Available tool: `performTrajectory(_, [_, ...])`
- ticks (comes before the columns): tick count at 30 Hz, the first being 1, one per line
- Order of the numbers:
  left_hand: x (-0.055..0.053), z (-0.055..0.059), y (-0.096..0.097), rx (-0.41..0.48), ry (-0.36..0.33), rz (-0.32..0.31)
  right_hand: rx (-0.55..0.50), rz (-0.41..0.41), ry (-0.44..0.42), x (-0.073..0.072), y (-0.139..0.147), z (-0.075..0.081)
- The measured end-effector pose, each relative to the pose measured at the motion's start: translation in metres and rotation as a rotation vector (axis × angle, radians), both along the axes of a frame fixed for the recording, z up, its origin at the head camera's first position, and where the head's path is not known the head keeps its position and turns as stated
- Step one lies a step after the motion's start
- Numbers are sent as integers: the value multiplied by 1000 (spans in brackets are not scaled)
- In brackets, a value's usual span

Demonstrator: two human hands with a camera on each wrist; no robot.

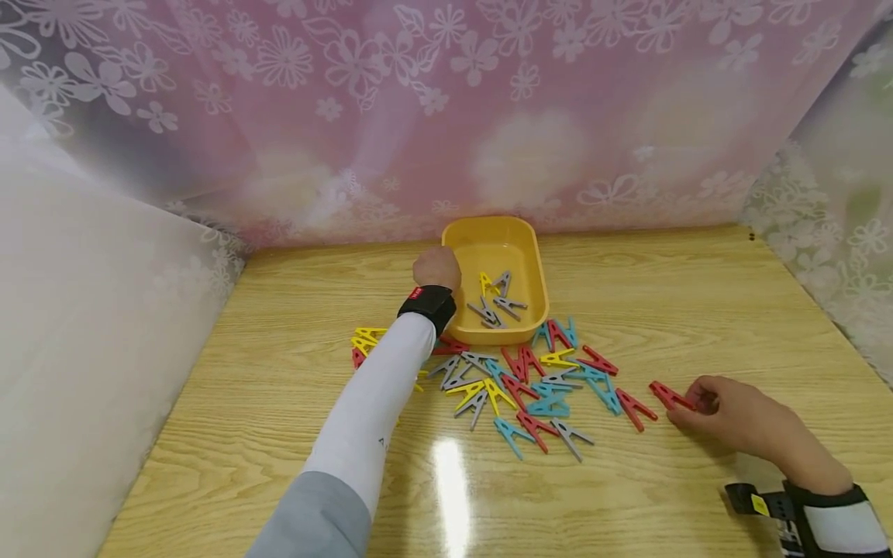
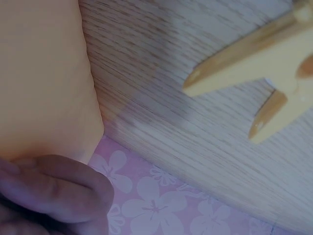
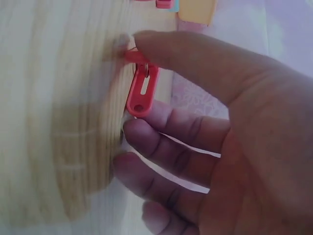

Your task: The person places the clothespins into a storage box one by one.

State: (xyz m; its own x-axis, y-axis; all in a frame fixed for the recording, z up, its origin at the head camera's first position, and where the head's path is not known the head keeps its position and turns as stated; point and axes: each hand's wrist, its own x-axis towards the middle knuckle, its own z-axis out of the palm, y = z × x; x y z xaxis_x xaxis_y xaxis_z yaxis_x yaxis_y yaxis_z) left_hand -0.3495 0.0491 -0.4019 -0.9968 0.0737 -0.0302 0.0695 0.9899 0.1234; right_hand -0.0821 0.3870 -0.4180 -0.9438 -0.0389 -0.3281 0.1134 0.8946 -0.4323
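Note:
At the left rim of a yellow plastic basket (image 1: 497, 336), my left hand (image 1: 438, 268) has its fingers curled over the edge and grips it. The left wrist view shows those bent fingers (image 2: 63, 188) against the basket's wall (image 2: 44, 88). Inside lie one yellow clothespin (image 1: 486, 284) and several grey clothespins (image 1: 508, 307). Out to the right, my right hand (image 1: 746, 418) pinches a red clothespin (image 1: 671, 396) between thumb and fingers, low over the table. In the right wrist view the thumb presses one end of this red clothespin (image 3: 143, 90).
Red, blue, grey and yellow clothespins (image 1: 517, 391) lie scattered before the basket. Another red clothespin (image 1: 636, 409) rests just left of the right hand. A few yellow clothespins (image 1: 366, 338) lie beside the left forearm. Flowered cloth (image 1: 488, 116) hangs behind the wooden table (image 1: 293, 310).

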Motion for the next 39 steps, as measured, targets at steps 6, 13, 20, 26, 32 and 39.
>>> performTrajectory(6, [1,2,-1,-2,-2,11,34,-31,89,-12,-7,8])
performTrajectory(13, [1,2,0,2,0,29,12,-38,302,-41,-36,25])
performTrajectory(20, [0,0,-1,-16,-8,13,-37,-11,390,-72,-80,42])
performTrajectory(26, [-1,0,-2,-17,-6,15,-64,16,411,-96,-116,49])
performTrajectory(32, [-3,-1,0,-8,-8,27,-66,31,422,-119,-142,48])
performTrajectory(39, [-3,1,-1,-2,-29,47,-81,62,421,-132,-155,40])
